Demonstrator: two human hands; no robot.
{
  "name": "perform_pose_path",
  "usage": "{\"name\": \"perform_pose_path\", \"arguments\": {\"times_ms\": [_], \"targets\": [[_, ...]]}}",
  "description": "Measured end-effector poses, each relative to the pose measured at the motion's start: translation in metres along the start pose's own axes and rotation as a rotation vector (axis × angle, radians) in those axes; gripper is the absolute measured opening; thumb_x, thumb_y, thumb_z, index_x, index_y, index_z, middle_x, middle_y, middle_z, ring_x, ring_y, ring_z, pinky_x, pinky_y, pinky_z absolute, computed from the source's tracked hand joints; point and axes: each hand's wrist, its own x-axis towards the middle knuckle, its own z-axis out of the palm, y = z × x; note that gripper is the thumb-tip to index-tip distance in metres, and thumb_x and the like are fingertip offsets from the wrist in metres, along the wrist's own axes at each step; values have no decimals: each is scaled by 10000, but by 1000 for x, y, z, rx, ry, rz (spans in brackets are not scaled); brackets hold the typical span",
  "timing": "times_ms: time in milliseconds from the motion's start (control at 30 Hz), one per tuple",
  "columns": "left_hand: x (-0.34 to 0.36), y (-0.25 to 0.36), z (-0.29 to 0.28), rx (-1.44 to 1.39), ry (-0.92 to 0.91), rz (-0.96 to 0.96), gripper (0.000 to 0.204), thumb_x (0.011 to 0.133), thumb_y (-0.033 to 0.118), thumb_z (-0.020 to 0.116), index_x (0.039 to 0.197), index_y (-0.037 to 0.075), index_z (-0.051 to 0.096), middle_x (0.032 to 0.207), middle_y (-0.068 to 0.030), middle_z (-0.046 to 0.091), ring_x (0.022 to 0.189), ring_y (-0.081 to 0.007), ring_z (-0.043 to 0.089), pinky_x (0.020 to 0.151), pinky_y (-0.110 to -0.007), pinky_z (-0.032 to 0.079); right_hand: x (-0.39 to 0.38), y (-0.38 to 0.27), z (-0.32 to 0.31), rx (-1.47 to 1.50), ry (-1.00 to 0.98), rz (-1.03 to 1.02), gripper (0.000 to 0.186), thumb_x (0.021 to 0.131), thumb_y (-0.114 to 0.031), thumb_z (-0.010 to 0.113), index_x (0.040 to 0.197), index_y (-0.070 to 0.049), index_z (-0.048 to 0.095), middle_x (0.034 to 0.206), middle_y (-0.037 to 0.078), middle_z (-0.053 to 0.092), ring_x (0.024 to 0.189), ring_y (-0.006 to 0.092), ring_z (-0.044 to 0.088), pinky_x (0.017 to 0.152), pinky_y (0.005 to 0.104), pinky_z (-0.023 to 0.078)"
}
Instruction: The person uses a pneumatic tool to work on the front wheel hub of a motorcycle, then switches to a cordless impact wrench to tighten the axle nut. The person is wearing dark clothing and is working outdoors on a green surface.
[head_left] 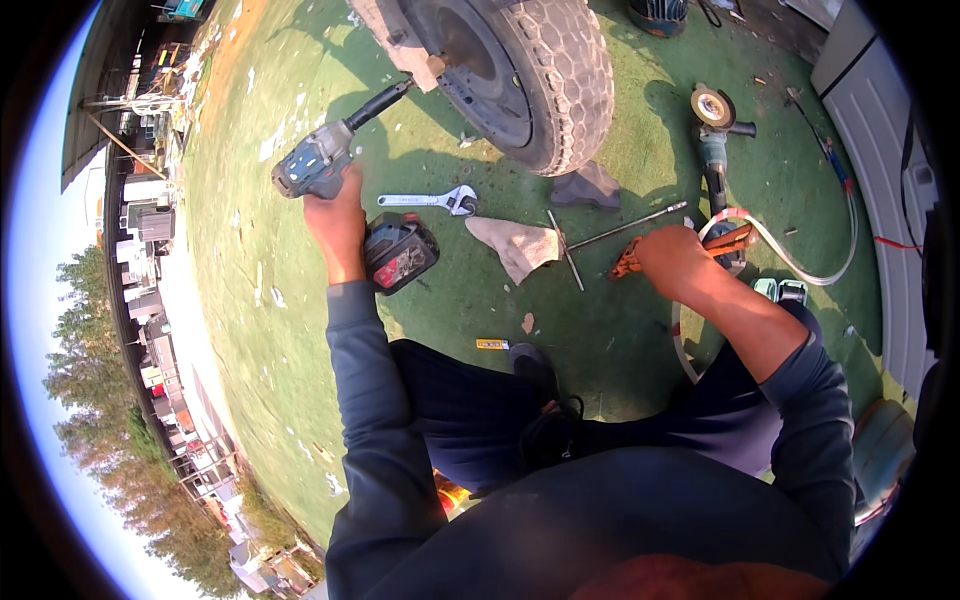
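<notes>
My left hand (335,228) is closed around the grip of a cordless impact wrench (315,160) with a dark battery (402,252) at its base. The wrench's long socket (380,102) reaches up to a rusty metal part (400,45) beside a wheel (545,80) with a chunky tyre. My right hand (672,262) grips an orange clamp-like tool (628,262); its exact kind is partly hidden by my fingers. A pale cable (790,262) loops beside that hand. An adjustable wrench (430,200) lies on the green floor between my hands, near a cloth glove (515,245).
An angle grinder (713,150) lies to the right. A metal rod with a crossbar (625,224) rests by the glove. A dark wedge-shaped block (587,187) sits against the tyre. A pale panelled cabinet (870,130) stands at the far right.
</notes>
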Motion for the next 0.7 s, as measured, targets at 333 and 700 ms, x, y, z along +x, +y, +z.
{"name": "perform_pose_path", "arguments": {"times_ms": [333,700], "targets": [[-4,0,4,-77,-31,5,335,865,281,872,1015,29,708,760,-30,646,526,-107,550,482,-288,434,1,-1,0,13,2,0,132,799,-72,758,912,-100,821,931,119,799,914,320,795,724,430,620],[-12,11,7,-141,-89,-134,405,847,278,899,1073,-3,714,822,-59,691,532,-110,570,466,-286,444,0,2,-1,18,-10,4,139,811,-70,754,927,-102,822,944,110,802,925,313,796,729,421,619]]}}
